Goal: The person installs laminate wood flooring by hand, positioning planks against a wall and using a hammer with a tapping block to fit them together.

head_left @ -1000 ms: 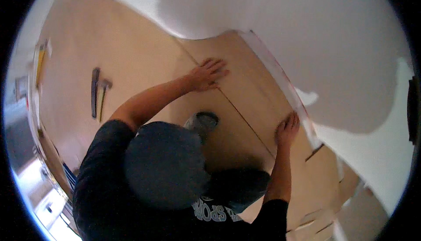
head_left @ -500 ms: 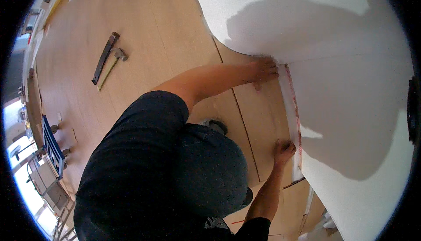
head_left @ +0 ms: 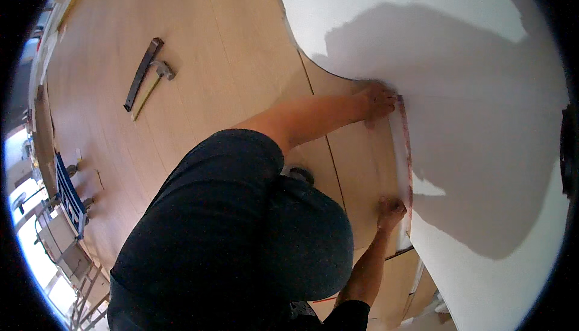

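Observation:
A light wood-look floor plank (head_left: 356,156) lies along the white wall, with a dark gap down its left side. My left hand (head_left: 380,102) is at the plank's far end, close to the wall corner, its fingers bent over the wall-side edge and its thumb apart on the plank. Nearer to me, my right hand (head_left: 392,211) is closed at the same edge, its fingertips partly hidden. Between the plank and the wall runs a pale strip (head_left: 403,150) with a red line along it.
A claw hammer (head_left: 151,90) and a dark pull bar (head_left: 143,75) lie on the laid floor at the left. The white wall (head_left: 482,120) bounds the right side, with my shadow on it. A blue wheeled dolly (head_left: 70,195) and a folding ladder (head_left: 84,295) stand at the far left.
Both hands keep to the plank's wall-side edge. The view has shifted slightly, and my left shoulder and knee sit farther right in it.

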Action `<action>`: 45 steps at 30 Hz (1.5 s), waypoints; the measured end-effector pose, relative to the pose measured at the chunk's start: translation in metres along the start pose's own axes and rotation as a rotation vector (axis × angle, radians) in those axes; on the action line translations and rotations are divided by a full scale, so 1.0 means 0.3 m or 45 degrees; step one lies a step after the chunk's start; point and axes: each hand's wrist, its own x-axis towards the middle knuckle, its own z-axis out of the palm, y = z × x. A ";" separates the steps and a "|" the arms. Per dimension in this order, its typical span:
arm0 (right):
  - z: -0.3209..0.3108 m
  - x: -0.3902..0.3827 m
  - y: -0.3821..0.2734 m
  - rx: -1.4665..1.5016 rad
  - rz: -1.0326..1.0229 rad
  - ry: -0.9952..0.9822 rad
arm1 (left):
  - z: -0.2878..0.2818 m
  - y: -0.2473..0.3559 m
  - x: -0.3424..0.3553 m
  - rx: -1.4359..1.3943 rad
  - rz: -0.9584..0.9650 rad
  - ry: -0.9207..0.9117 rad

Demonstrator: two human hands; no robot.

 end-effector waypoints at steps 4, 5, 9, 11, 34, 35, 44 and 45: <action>0.013 -0.052 -0.017 -0.133 -0.184 0.104 | 0.055 -0.007 -0.021 0.044 0.000 0.000; 0.002 -0.037 0.003 -0.175 -0.180 0.065 | 0.045 0.001 -0.020 0.039 0.012 0.011; -0.014 0.007 0.085 -0.581 -0.232 -0.019 | 0.029 0.019 -0.037 0.055 0.000 0.091; 0.002 -0.010 0.076 -0.800 -0.362 0.164 | 0.021 0.022 -0.055 0.111 0.010 0.152; 0.346 -0.344 0.178 -0.719 -0.179 0.554 | 0.256 0.135 -0.373 0.075 0.218 0.462; 0.356 -0.359 0.175 -0.687 -0.194 0.578 | 0.266 0.151 -0.421 -0.007 0.227 0.433; 0.326 -0.386 0.148 -0.604 -0.003 0.461 | 0.316 0.213 -0.404 -0.175 0.248 0.249; 0.307 -0.385 0.150 -0.396 -0.043 0.479 | 0.336 0.203 -0.412 -0.178 0.260 0.260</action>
